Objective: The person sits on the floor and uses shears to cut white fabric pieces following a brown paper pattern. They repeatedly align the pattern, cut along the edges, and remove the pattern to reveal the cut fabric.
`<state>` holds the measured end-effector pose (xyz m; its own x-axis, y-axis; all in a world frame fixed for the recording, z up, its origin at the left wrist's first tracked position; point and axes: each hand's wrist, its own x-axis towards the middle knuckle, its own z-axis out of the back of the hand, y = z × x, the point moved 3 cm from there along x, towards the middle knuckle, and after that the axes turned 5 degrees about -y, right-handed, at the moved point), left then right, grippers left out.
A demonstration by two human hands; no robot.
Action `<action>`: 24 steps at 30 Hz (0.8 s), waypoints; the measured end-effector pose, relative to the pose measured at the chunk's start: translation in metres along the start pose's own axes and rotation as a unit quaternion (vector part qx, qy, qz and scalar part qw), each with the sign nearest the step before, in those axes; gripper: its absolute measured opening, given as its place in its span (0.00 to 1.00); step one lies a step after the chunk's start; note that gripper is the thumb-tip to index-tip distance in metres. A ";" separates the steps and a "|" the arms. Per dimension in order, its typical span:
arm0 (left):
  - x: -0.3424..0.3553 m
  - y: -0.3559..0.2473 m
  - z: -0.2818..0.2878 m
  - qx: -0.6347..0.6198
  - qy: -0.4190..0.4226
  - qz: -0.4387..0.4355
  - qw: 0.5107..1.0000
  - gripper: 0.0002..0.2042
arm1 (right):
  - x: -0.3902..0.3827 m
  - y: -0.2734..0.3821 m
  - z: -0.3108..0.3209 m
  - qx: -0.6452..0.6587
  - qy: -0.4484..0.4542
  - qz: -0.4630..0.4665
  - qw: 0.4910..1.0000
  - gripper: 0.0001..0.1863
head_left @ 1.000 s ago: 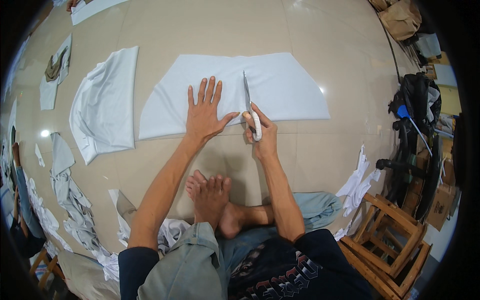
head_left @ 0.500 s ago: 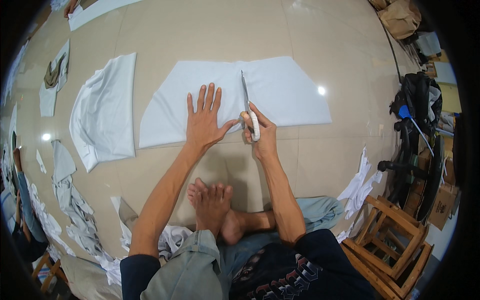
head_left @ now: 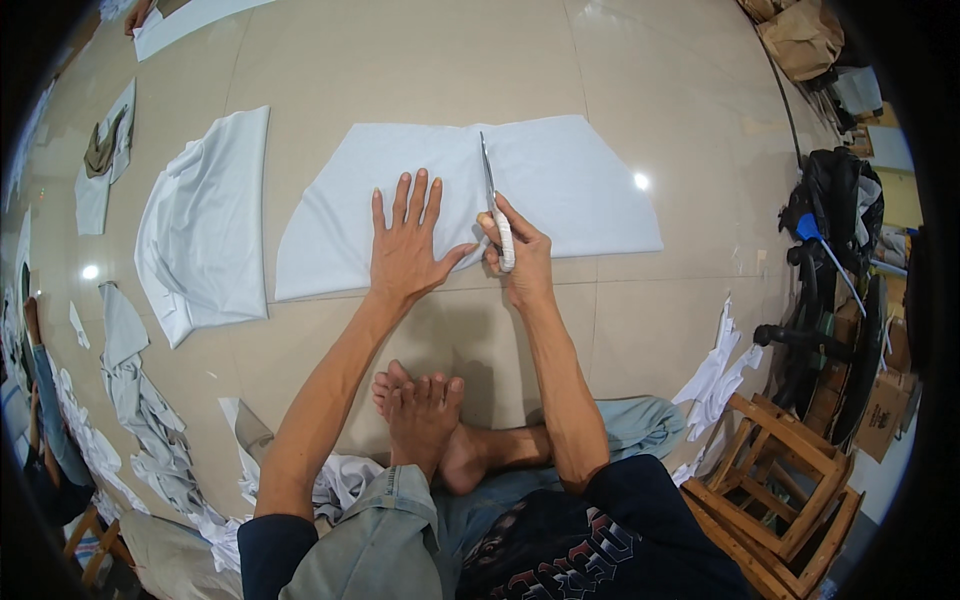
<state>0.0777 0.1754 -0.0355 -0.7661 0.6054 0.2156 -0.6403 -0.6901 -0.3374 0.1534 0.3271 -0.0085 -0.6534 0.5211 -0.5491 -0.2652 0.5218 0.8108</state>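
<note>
A white piece of cloth [head_left: 585, 190] with slanted sides lies spread on the tiled floor before me. My left hand [head_left: 405, 240] presses flat on its left half, with fingers spread. My right hand [head_left: 522, 250] grips a pair of scissors [head_left: 503, 240] whose handle is wrapped in white. Their blades point away from me over the middle of the cloth, with the tip close to its far edge. How much of the cloth lies between the blades cannot be made out.
To the left lies a folded white cloth [head_left: 205, 225]. Grey and white scraps [head_left: 140, 375] trail along the left side. Wooden stools [head_left: 775, 480] and a black chair base [head_left: 810, 340] stand at right. My bare feet [head_left: 425, 420] are near the cloth. Another person's hand [head_left: 137, 18] shows at far left.
My right hand and the scissors have shifted slightly forward and left, bringing the tip nearer the cloth's far edge. My left hand stays flat in nearly the same place.
</note>
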 end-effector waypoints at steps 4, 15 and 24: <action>0.000 0.000 0.000 0.007 0.005 0.002 1.000 0.49 | 0.005 0.006 -0.001 0.011 0.006 0.001 1.000 0.33; 0.000 0.000 0.002 0.008 0.007 0.001 1.000 0.49 | 0.015 0.007 -0.009 0.001 0.012 0.005 1.000 0.33; -0.001 -0.020 0.012 -0.008 -0.047 0.095 0.994 0.53 | -0.058 0.027 0.058 -0.008 -0.003 0.118 0.993 0.28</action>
<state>0.0910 0.1841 -0.0180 -0.8754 0.4242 0.2318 -0.4832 -0.7817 -0.3944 0.2257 0.3500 0.0335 -0.6940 0.6317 -0.3454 -0.1177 0.3738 0.9200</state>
